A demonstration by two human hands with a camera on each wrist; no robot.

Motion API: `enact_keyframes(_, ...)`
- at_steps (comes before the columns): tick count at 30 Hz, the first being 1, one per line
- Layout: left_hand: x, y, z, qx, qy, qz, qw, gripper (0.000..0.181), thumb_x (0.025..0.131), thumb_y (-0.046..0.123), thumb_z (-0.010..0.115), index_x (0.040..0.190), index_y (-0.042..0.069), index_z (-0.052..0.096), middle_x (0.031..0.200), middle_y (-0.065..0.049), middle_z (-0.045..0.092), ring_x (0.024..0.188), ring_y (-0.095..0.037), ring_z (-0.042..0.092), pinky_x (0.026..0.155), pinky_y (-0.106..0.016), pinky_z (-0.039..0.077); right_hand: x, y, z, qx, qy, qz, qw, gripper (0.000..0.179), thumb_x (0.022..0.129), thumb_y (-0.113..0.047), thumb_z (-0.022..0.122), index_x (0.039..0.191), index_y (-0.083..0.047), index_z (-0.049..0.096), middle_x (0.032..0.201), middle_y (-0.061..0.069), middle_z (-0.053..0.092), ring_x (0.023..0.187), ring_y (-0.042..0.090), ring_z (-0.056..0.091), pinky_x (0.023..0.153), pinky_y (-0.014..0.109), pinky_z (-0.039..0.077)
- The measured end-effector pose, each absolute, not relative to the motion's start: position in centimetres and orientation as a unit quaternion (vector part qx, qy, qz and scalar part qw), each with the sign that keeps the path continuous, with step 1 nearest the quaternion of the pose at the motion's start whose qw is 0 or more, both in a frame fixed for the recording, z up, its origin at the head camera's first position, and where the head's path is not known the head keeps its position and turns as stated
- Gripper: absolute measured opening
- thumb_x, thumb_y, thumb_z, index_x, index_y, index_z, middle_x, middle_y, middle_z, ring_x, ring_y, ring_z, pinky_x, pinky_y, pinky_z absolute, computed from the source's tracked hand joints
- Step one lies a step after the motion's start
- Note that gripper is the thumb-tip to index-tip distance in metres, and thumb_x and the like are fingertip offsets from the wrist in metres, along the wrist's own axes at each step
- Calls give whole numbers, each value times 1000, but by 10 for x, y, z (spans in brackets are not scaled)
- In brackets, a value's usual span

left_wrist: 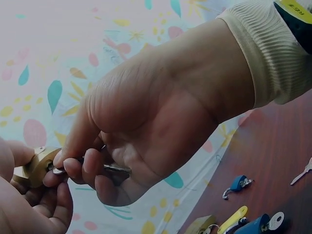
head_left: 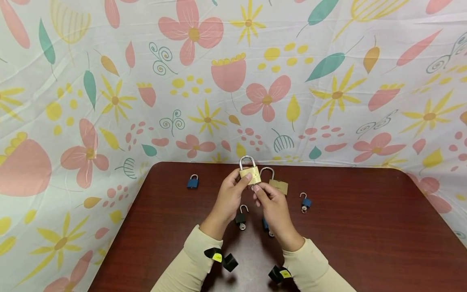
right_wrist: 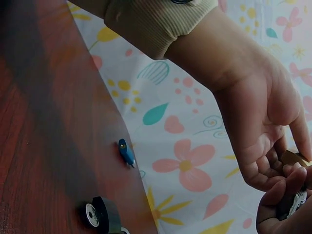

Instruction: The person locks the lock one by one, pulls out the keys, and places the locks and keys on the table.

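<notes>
Raised above the table, a brass padlock (head_left: pixel 250 176) with its silver shackle up is gripped by my left hand (head_left: pixel 230 194), the thumb across its front. Both shackle legs meet the body. My right hand (head_left: pixel 274 206) pinches a small key (head_left: pixel 253 187) at the padlock's bottom face. In the left wrist view, the right hand (left_wrist: pixel 141 117) has its fingertips right at the brass body (left_wrist: pixel 36 168), and more silver metal (left_wrist: pixel 117 169) shows under its curled fingers. The right wrist view shows the left hand (right_wrist: pixel 248 107) around the padlock (right_wrist: pixel 296 157), with silver keys (right_wrist: pixel 297 204) in the right hand.
On the dark table (head_left: pixel 365 227) lie a blue padlock (head_left: pixel 192 183), a black padlock (head_left: pixel 240 219) with raised shackle and key, a larger brass padlock (head_left: pixel 279 186) and a small blue padlock (head_left: pixel 306 202). The right hand partly hides another blue padlock (head_left: pixel 265 224). A floral cloth (head_left: pixel 233 93) hangs behind.
</notes>
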State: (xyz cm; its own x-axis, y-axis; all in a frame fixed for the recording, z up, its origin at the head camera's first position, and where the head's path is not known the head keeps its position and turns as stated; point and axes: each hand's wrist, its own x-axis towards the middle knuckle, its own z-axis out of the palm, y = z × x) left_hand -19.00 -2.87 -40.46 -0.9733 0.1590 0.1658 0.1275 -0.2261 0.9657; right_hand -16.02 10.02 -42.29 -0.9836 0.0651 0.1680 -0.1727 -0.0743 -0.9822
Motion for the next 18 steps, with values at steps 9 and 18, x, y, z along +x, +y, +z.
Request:
enact_keyframes(9, -194, -31, -408, 93, 607, 789, -3, 28, 103, 17, 57, 121, -3, 61, 93, 2, 59, 81, -13, 56, 85, -35, 46, -158, 99, -424, 48, -696, 714, 58, 24, 104, -12, 55, 118, 3, 69, 81, 1, 58, 70, 10, 55, 66, 20, 49)
enact_keyframes(18, -194, -30, -407, 81, 596, 798, -13, 28, 103, 17, 57, 122, -4, 60, 88, 4, 62, 78, -10, 57, 82, -32, 47, -158, 98, -425, 58, -703, 707, 49, 27, 105, -11, 52, 124, 3, 66, 84, 5, 58, 73, 13, 55, 67, 21, 48)
